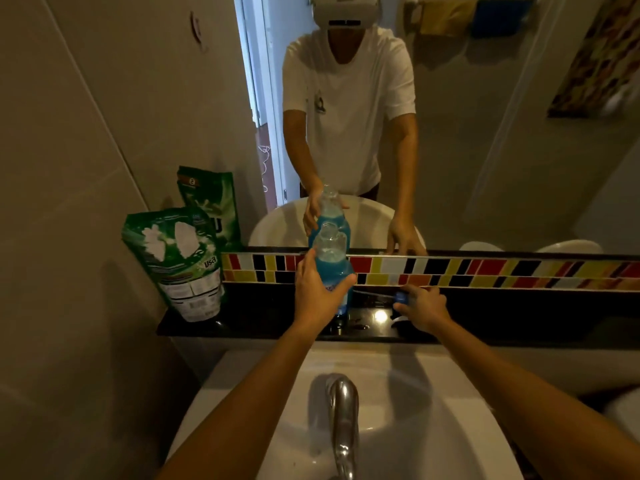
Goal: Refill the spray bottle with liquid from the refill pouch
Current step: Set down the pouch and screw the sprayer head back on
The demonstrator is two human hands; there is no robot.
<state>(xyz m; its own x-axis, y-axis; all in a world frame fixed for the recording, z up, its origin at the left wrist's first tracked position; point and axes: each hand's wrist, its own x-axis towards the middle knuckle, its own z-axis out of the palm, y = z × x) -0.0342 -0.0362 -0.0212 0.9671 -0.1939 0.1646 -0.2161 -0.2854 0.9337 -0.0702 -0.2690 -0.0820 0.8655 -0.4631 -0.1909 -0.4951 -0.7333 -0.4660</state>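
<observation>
The clear spray bottle (331,258) stands upright on the black ledge (263,317), partly filled with blue liquid, its neck uncapped. My left hand (317,289) wraps around its lower body. My right hand (420,306) rests on the ledge to the right, holding the blue-and-white spray head (401,297), whose thin dip tube (374,292) points left toward the bottle. A green refill pouch (176,261) stands at the ledge's left end, leaning by the wall, untouched.
A mirror (485,150) rises behind the ledge above a strip of coloured tiles (485,271) and reflects the bottle, the pouch and a person. Below the ledge lies a white sink (415,427) with a chrome tap (343,410). A beige wall closes the left side.
</observation>
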